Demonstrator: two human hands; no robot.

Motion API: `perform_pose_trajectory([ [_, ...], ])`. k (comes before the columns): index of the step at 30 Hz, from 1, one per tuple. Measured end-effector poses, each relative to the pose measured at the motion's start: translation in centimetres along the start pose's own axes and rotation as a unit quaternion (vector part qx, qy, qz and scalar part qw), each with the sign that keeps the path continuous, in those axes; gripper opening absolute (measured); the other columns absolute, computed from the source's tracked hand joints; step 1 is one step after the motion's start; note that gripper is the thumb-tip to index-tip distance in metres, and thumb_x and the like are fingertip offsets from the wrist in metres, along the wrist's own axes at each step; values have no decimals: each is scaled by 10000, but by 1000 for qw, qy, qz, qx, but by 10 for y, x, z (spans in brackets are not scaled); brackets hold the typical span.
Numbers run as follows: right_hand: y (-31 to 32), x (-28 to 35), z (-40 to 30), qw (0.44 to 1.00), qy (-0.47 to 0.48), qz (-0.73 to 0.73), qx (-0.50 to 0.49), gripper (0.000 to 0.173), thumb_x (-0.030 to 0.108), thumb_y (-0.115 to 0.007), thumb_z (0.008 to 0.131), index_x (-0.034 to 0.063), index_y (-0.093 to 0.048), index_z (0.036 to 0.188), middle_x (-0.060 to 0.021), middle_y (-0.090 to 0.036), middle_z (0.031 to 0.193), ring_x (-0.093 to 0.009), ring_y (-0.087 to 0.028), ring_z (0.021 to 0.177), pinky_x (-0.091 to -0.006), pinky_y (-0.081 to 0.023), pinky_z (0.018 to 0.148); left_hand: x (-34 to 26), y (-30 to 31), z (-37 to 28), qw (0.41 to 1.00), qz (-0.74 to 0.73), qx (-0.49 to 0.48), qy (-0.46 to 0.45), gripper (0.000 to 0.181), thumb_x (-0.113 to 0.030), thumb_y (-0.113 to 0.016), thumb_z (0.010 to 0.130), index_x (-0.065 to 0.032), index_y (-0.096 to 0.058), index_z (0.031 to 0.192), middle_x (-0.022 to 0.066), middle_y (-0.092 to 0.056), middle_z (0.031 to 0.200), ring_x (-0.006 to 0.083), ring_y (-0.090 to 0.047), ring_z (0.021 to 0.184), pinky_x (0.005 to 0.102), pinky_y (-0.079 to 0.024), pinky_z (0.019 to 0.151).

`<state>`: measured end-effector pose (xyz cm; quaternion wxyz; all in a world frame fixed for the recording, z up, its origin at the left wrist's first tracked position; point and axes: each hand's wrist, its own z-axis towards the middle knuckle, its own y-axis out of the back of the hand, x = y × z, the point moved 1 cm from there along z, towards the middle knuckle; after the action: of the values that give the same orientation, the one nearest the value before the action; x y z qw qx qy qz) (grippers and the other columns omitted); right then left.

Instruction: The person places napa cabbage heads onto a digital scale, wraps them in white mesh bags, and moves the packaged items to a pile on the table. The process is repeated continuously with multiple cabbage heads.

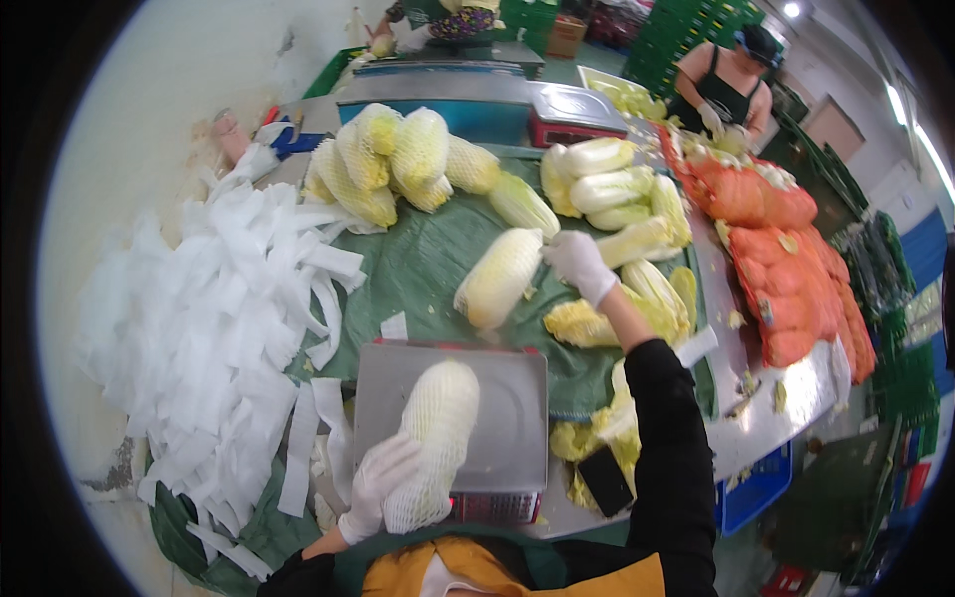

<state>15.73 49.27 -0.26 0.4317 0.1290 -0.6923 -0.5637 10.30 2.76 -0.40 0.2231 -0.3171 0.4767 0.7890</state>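
Observation:
A napa cabbage in a white foam net lies on the metal platform of a weighing scale. My left hand, in a white glove, rests against its lower left side. My right hand, also gloved, is at the upper end of another netted cabbage on the green cloth; whether it grips the net is not clear. Beyond it lies a bare cabbage. Several netted cabbages are stacked at the back left, and bare cabbages lie at the back right.
White foam net sleeves form a large pile on the left. Orange mesh sacks line the right side. A black flat object lies beside the scale. A second scale stands behind. One co-worker is at the back right, another at the top.

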Motion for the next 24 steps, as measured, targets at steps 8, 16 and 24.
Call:
perform_pose_trajectory([
  [8,-65,-46,195,991,-22,-109,-77,577,519,-718,689,-37,-698,841,-238,-672,888,-366,-658,858,-421,-517,784,35,-27,-40,813,-377,-11,444,583,-127,-689,838,54,-439,1332,165,-435,1342,234,-437,1241,302,-317,1052],
  [16,-66,-58,202,996,-50,-52,53,626,511,-737,615,-36,-691,916,-243,-671,905,-357,-656,869,-385,-508,798,2,-10,-9,908,-231,40,348,653,-105,-686,836,68,-360,1376,153,-422,1361,212,-407,1267,314,-307,1068],
  [24,31,9,25,963,46,88,-250,533,329,-782,680,30,-548,1053,-188,-651,927,-367,-638,868,-423,-502,744,4,-11,0,963,-101,-15,248,549,-88,-699,818,20,-460,1300,114,-521,1166,191,-522,1070,285,-427,895],
])
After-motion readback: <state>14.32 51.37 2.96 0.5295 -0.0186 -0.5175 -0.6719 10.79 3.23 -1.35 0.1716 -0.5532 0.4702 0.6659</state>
